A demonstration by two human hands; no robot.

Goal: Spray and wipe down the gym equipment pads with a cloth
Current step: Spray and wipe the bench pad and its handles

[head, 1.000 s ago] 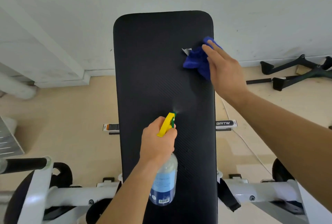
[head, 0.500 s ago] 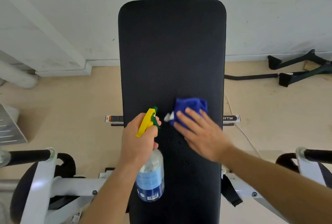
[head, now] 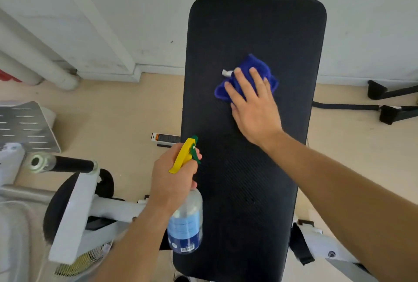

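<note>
A long black bench pad [head: 248, 179] runs away from me toward the white wall. My right hand [head: 251, 105] lies flat with straight fingers on a crumpled blue cloth [head: 260, 66] with a white tag, pressing it onto the pad's upper middle. My left hand [head: 172, 177] grips the neck of a clear spray bottle [head: 185, 225] with a blue label and a yellow and green trigger head, held over the pad's left edge with the nozzle pointing up the pad.
White bench frame [head: 74, 213] with a black-gripped bar [head: 67, 165] stands at lower left, a perforated metal plate [head: 24, 125] at far left. Black metal stands [head: 389, 102] lie on the beige floor at right. White pipes [head: 34, 64] run along the wall at left.
My right hand has slid the blue cloth up the pad, away from me, from beside the spray nozzle to the upper middle. The left hand with the bottle has stayed near the pad's left edge.
</note>
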